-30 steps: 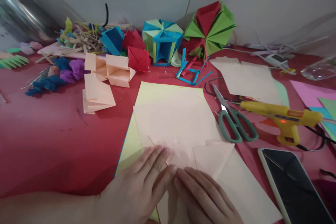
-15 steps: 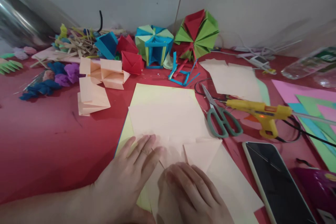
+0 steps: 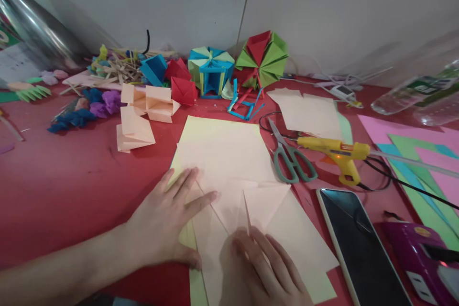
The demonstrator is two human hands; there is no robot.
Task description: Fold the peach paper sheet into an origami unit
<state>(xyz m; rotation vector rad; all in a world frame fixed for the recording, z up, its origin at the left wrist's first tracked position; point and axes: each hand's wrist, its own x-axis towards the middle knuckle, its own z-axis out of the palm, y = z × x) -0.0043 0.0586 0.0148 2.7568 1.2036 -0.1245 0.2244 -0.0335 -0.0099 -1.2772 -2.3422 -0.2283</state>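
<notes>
On the tabletop (image 3: 71,186) our left hand (image 3: 163,224) slid outward; with our right hand (image 3: 268,272), fingers open flat, we press paper (image 3: 229,162).

Green scissors (image 3: 293,163) lie just beside a yellow glue gun (image 3: 339,154), near a phone (image 3: 358,244).

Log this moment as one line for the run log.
left hand: flat on peach paper | right hand: pressing its fold | right side: scissors, glue gun, phone
</notes>
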